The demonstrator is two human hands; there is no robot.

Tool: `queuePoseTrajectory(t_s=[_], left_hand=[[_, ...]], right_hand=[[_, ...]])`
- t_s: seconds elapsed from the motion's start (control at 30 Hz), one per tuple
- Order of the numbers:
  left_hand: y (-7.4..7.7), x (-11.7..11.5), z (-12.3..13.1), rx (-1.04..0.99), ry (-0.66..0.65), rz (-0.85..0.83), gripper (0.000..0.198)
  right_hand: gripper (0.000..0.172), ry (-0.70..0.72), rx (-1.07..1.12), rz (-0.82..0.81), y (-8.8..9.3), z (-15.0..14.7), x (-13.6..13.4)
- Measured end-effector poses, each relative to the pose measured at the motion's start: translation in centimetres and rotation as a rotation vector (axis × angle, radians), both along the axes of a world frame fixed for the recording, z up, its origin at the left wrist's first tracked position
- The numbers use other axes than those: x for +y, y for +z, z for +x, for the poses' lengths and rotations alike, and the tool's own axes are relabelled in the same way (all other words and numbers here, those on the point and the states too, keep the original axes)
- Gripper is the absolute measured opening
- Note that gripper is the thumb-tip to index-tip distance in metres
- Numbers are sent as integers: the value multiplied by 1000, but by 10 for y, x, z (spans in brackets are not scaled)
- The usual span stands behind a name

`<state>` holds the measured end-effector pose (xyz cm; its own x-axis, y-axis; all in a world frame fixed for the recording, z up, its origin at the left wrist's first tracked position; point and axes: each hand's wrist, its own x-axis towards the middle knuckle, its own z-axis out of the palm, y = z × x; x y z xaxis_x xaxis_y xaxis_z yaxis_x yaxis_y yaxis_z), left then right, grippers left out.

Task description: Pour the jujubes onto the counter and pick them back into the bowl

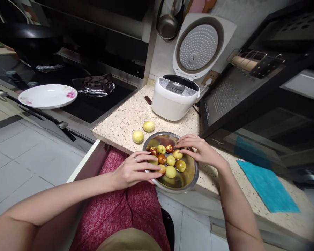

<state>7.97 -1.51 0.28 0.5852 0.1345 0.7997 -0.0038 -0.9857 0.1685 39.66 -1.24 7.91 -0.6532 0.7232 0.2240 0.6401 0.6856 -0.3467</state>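
Note:
A round stainless steel bowl holds several jujubes, some yellow-green and some mottled red-brown. It sits at the counter's front edge, its near side jutting past it. My left hand, with a ring on one finger, reaches over the bowl's left rim. Its fingers are stretched and spread over the jujubes on that side, partly hiding them. My right hand comes over the right rim with fingers apart, one fingertip touching a yellow jujube. Two larger yellow-green fruits lie on the counter left of the bowl.
Behind the bowl stands a white rice cooker with its lid raised. A dark oven borders the right side, with a teal cloth before it. Left are a floral plate, a gas burner and a black wok.

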Motion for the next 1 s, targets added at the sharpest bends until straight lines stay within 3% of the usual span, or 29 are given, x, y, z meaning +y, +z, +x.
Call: queuePoseTrajectory(t_s=[0.17,0.27,0.4,0.47,0.57,0.77,1.0], left_hand=[[2,-11,7,102,8,-118,37],[5,-5,6,22,16,-133,46],[1,18,1,-131,260,-209,59],[-3,31,-3,-96,381,-266,63],[-11,47,-9,32,449,-323,63],[-20,59,-19,82,413,-416,49],[-7,52,-16,-116,324,-433,50]], right_hand=[[23,-76,-73,32,2,9,4],[24,-144,-130,72,2,18,7],[24,-205,-163,124,-2,27,11],[23,-206,-147,146,-5,26,13],[21,-160,-82,155,-10,21,16],[20,-185,74,180,-15,17,20],[19,-178,178,106,-21,8,22]])
